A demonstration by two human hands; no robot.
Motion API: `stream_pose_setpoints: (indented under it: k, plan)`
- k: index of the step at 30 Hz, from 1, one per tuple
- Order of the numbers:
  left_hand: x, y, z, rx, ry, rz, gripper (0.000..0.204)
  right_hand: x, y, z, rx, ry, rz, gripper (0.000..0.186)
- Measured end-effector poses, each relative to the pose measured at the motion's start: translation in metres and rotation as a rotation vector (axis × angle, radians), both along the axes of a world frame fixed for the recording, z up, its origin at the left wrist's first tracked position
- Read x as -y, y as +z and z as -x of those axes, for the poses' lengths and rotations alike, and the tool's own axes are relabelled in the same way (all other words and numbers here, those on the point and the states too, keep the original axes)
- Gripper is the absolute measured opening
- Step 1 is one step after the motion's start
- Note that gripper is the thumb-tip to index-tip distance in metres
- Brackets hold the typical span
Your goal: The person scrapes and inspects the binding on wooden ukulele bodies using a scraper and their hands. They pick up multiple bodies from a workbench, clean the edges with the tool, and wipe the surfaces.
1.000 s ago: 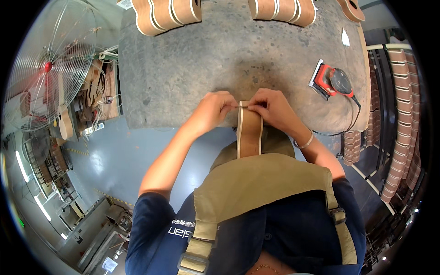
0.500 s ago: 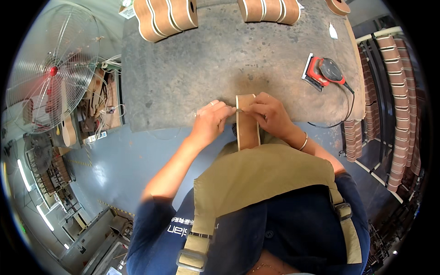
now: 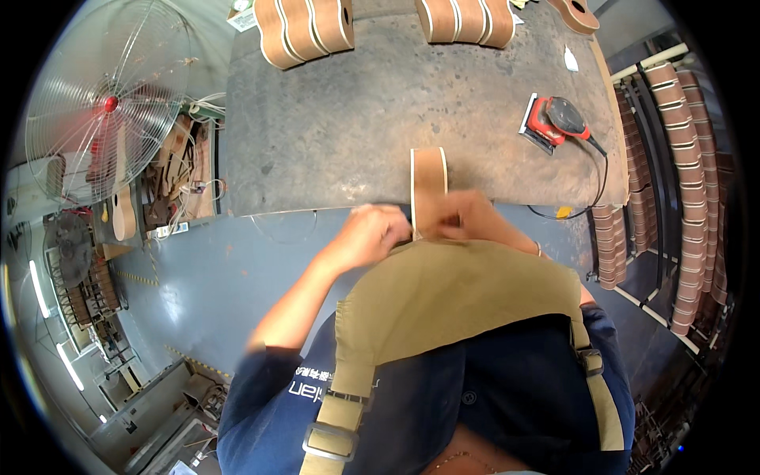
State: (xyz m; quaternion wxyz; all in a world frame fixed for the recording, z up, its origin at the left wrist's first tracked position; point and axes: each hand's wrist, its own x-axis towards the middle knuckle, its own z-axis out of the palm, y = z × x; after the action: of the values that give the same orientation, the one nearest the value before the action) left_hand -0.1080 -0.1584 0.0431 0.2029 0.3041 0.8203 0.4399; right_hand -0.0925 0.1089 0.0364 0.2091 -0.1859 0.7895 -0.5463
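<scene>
A small wooden instrument body (image 3: pixel 429 178), probably a ukulele's, stands on edge at the table's near side. Its brown side faces up between two pale edge strips, and its near end runs down against my apron. Left of that near end is my left hand (image 3: pixel 370 236), fingers curled in and somewhat blurred. My right hand (image 3: pixel 469 215) is closed over the body's right edge, its fingertips smeared by motion. What the fingers pinch, if anything, is too blurred to make out.
More wooden bodies stand in rows at the table's far left (image 3: pixel 305 32) and far centre (image 3: pixel 467 22). A red and black sander (image 3: pixel 556 123) with its cord and a small white bottle (image 3: pixel 571 58) lie on the right. A caged fan (image 3: pixel 111 103) stands left; striped rolls (image 3: pixel 677 190) hang right.
Both hands have moved toward me along the instrument body, from near its far end to its near end. The small thin dark piece seen between my fingertips earlier is no longer distinguishable.
</scene>
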Motion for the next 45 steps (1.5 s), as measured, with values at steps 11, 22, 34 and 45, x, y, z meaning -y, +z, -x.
stream_pose_setpoints:
  k: [11,22,34,45]
  plan:
    - [-0.026,-0.044,0.018,-0.665,0.290,0.023,0.033,0.008,-0.050,0.023,-0.750,-0.205,-0.202,0.009]
    - [-0.010,0.002,-0.010,-0.007,0.007,0.019,0.015,-0.002,0.012,-0.008,0.329,-0.034,0.093,0.011]
    - [-0.069,-0.032,0.111,-0.087,0.236,0.092,0.007,-0.023,-0.036,0.094,-0.186,-0.353,-0.104,0.011]
    - [-0.060,-0.043,0.105,-0.244,0.089,0.002,0.006,-0.017,-0.044,0.055,-0.367,-0.381,-0.175,0.036]
